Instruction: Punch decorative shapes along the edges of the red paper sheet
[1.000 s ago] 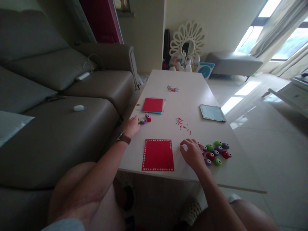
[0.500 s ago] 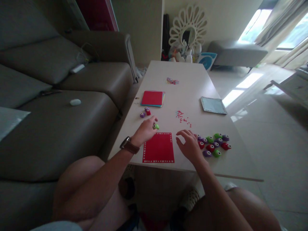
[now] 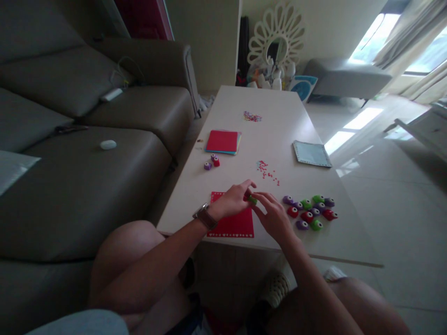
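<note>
A small green craft punch point(image 3: 253, 200) is between my two hands, above the right edge of a red sheet of paper point(image 3: 232, 227) with a punched border. My left hand point(image 3: 234, 200) grips it from the left, fingers closed. From the right, the thumb and fingertips of my right hand point(image 3: 274, 216) close on the same punch. My left hand and wrist hide part of the sheet's upper area. Right of my right hand stands a group of several red, green and purple craft punches point(image 3: 307, 217).
Further up the table point(image 3: 188, 204) are three more punches point(image 3: 216, 162), a stack of coloured paper point(image 3: 222, 141), red paper bits point(image 3: 267, 174), multicoloured bits point(image 3: 252, 116) and a pale bordered sheet point(image 3: 312, 153). A sofa point(image 3: 132, 163) runs along the left.
My left hand has moved right with the green punch, from the sheet's top edge to its right side. My right hand has met it there, its fingers now at the punch.
</note>
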`<state>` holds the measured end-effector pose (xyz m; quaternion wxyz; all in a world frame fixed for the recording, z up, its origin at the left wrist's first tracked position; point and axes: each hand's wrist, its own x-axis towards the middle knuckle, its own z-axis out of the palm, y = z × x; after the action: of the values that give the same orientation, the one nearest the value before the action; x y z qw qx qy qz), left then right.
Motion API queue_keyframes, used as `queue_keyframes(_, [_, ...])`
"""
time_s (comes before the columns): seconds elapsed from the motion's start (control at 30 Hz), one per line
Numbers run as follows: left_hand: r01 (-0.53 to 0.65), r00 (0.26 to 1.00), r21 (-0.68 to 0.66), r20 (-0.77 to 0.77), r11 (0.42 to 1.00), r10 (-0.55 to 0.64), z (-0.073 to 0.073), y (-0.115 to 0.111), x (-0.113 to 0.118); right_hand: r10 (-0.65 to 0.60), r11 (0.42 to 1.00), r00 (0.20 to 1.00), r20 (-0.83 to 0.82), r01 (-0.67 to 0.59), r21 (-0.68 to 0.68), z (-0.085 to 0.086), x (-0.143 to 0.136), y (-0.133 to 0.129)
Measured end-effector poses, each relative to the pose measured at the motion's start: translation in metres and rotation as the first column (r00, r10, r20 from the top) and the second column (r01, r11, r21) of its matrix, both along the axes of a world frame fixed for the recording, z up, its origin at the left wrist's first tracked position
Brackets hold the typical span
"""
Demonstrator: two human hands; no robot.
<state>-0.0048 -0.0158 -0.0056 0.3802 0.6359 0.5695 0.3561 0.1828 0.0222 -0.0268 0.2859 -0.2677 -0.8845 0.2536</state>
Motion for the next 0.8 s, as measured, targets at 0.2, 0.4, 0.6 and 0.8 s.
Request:
queue_keyframes(0.2, [0.073,0.995,-0.014,0.062,0.997,-0.072,-0.006,0.000,-0.001,-0.023,0.998,0.999,0.040,0.026,-0.062,-0.002,0.004,0.001])
queue_keyframes(0.4, [-0.053,0.878,0.025,-0.476,0.998,0.059,-0.010,0.002,-0.015,-0.110,0.994,0.990,0.086,0.111,-0.014,-0.005,0.004,0.006])
queue_keyframes(0.6, [-0.136,0.773,-0.080,-0.632,0.987,0.056,-0.014,-0.001,-0.024,-0.141,0.990,0.986,0.089,0.142,-0.005,-0.004,0.004,0.006])
queue_keyframes(0.8, [-0.155,0.801,-0.137,-0.597,0.978,0.043,-0.012,0.001,-0.025,-0.144,0.990,0.985,0.099,0.144,0.005,-0.003,0.006,0.005])
